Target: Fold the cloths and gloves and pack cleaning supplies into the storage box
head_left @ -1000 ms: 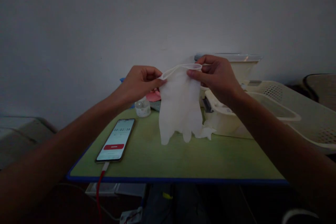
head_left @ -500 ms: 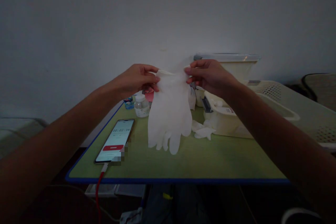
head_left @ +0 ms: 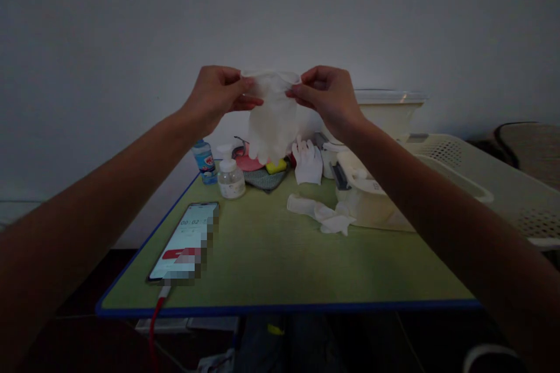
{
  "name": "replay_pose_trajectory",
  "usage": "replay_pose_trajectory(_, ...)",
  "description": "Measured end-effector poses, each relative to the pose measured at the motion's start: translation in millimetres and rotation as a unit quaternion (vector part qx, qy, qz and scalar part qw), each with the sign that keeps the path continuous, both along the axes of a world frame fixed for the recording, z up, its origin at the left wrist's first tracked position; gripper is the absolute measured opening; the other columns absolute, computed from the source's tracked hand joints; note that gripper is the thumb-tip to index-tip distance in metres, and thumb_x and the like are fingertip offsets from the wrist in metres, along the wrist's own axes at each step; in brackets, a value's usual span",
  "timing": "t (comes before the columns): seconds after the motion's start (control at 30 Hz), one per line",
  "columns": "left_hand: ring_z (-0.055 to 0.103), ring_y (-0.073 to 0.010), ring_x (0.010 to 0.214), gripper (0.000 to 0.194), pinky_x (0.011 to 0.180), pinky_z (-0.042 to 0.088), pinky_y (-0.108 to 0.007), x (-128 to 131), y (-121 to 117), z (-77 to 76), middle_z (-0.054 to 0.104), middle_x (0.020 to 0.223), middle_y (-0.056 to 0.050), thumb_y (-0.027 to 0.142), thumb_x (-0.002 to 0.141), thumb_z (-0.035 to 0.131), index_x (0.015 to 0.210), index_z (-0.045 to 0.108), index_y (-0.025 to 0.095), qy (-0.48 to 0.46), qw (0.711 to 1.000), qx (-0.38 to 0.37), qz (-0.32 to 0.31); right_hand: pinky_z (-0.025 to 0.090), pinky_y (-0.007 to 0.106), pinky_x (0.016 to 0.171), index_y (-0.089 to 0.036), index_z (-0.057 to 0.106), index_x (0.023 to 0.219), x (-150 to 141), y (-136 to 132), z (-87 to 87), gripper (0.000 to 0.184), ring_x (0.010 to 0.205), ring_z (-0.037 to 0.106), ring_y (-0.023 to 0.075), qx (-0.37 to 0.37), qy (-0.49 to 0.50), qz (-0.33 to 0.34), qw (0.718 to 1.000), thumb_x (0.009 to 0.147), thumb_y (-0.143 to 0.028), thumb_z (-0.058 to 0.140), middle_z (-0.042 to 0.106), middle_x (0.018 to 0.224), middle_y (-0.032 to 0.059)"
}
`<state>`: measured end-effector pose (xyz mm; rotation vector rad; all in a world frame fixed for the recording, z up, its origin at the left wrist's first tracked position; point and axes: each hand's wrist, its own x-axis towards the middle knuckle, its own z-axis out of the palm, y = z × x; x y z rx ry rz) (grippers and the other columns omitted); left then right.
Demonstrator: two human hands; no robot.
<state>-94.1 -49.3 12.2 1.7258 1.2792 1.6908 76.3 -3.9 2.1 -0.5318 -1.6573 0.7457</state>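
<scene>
A thin white disposable glove [head_left: 273,119] hangs in the air above the green table, cuff at the top and fingers down. My left hand [head_left: 216,93] pinches the left edge of its cuff. On the opposite edge, my right hand [head_left: 330,96] grips the cuff between thumb and fingers. The cuff is stretched sideways between both hands. Below and to the right, a second white glove [head_left: 321,214] lies crumpled on the table. Another white glove [head_left: 307,162], fingers up, stands at the back beside a container.
A phone [head_left: 184,242] with a red cable lies on the green table [head_left: 262,268] at left. Behind it are a clear jar [head_left: 231,179], a blue bottle [head_left: 204,160], a grey cloth [head_left: 265,179] and a yellow sponge [head_left: 276,166]. Cream boxes [head_left: 376,204] and a basket [head_left: 503,186] occupy the right.
Both hands have lifted the glove higher and slightly left, uncovering the sponge, cloth and standing glove behind. The glove turned and its cuff narrowed midway, then was spread again.
</scene>
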Motion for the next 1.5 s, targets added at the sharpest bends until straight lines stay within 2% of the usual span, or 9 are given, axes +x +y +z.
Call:
replay_pose_trajectory(0.13, 0.062, -0.0126, 0.060, 0.006, 0.059, 0.050, -0.023, -6, -32, -57.4, 0.067, 0.067, -0.003, 0.017, 0.069, 0.064, 0.072, 0.065, 0.012, 0.097, 0.992, -0.081, 0.001, 0.050, 0.022, 0.061, -0.014, 0.055, 0.067, 17, -25, -57.4, 0.010, 0.060, 0.058, 0.0081, 0.005, -0.112, 0.034, 0.993, 0.067, -0.013, 0.065, 0.059, 0.064, -0.0029)
replay_pose_trajectory(0.3, 0.063, -0.0168, 0.078, 0.022, 0.067, 0.049, -0.027, -4, -78, -146.7, 0.069, 0.086, -0.005, 0.020, 0.081, 0.048, 0.085, 0.069, 0.018, 0.292, 0.939, -0.150, -0.102, 0.049, 0.025, 0.060, -0.013, 0.061, 0.073, 41, -69, -139.6, 0.006, 0.066, 0.058, 0.0118, 0.006, -0.322, 0.050, 0.945, 0.074, -0.010, 0.055, 0.065, 0.083, 0.0058)
replay_pose_trajectory(0.43, 0.060, -0.0163, 0.093, 0.028, 0.082, 0.046, -0.027, -2, -103, -182.0, 0.065, 0.104, -0.006, 0.015, 0.084, 0.042, 0.089, 0.069, 0.019, 0.369, 0.898, -0.178, -0.161, 0.048, 0.028, 0.071, -0.015, 0.062, 0.072, 51, -92, -169.0, 0.012, 0.078, 0.059, 0.0142, 0.047, -0.405, 0.075, 0.910, 0.074, -0.005, 0.056, 0.063, 0.089, 0.0061)
replay_pose_trajectory(0.67, 0.055, -0.0174, 0.100, 0.040, 0.087, 0.045, -0.032, -5, -125, -189.5, 0.053, 0.121, -0.005, 0.004, 0.077, 0.040, 0.096, 0.067, 0.025, 0.453, 0.853, -0.210, -0.151, 0.049, 0.028, 0.077, -0.016, 0.064, 0.079, 61, -106, -166.3, 0.014, 0.091, 0.058, 0.0166, 0.085, -0.486, 0.114, 0.863, 0.077, -0.009, 0.053, 0.061, 0.099, 0.0073)
replay_pose_trajectory(0.8, 0.044, -0.0178, 0.119, 0.058, 0.101, 0.036, -0.035, -9, -125, -186.8, 0.050, 0.126, -0.005, -0.006, 0.062, 0.037, 0.106, 0.061, 0.023, 0.424, 0.869, -0.198, -0.160, 0.048, 0.034, 0.083, -0.014, 0.062, 0.086, 65, -100, -153.7, 0.020, 0.098, 0.057, 0.0200, 0.156, -0.500, 0.017, 0.851, 0.077, -0.003, 0.048, 0.061, 0.103, 0.0110)
replay_pose_trajectory(1.0, 0.054, -0.0196, 0.105, 0.030, 0.095, 0.042, -0.037, 8, -83, -174.9, 0.057, 0.113, -0.012, 0.008, 0.076, 0.041, 0.098, 0.061, 0.013, 0.366, 0.907, -0.178, -0.106, 0.044, 0.049, 0.088, -0.010, 0.057, 0.106, 64, -81, -163.2, 0.038, 0.119, 0.045, 0.0334, 0.176, -0.658, -0.163, 0.713, 0.076, 0.004, 0.040, 0.045, 0.130, 0.0217)
replay_pose_trajectory(1.2, 0.039, -0.0245, 0.125, 0.040, 0.105, 0.031, -0.038, 44, -51, -197.8, 0.046, 0.129, -0.021, 0.027, 0.087, 0.039, 0.118, 0.049, 0.004, 0.438, 0.877, -0.161, -0.111, 0.053, 0.037, 0.067, -0.009, 0.060, 0.104, 54, -87, -165.6, 0.034, 0.087, 0.062, 0.0275, 0.152, -0.739, -0.197, 0.626, 0.080, 0.001, 0.036, 0.060, 0.106, 0.0193)
replay_pose_trajectory(1.37, 0.012, -0.0313, 0.136, 0.071, 0.108, 0.018, -0.047, 57, -65, -215.0, 0.018, 0.146, -0.023, 0.055, 0.086, 0.033, 0.138, 0.026, 0.007, 0.523, 0.831, -0.177, -0.073, 0.054, 0.033, 0.064, -0.005, 0.059, 0.103, 63, -89, -158.5, 0.035, 0.082, 0.064, 0.0252, 0.085, -0.747, -0.199, 0.628, 0.078, 0.001, 0.035, 0.057, 0.109, 0.0211)
replay_pose_trajectory(1.5, 0.011, -0.0322, 0.136, 0.077, 0.108, 0.016, -0.050, 59, -70, -216.3, 0.013, 0.147, -0.022, 0.064, 0.083, 0.028, 0.140, 0.024, 0.012, 0.538, 0.822, -0.176, -0.056, 0.052, 0.038, 0.076, -0.002, 0.050, 0.116, 74, -83, -155.9, 0.042, 0.092, 0.061, 0.0277, 0.058, -0.692, -0.193, 0.693, 0.076, -0.002, 0.038, 0.052, 0.115, 0.0220)
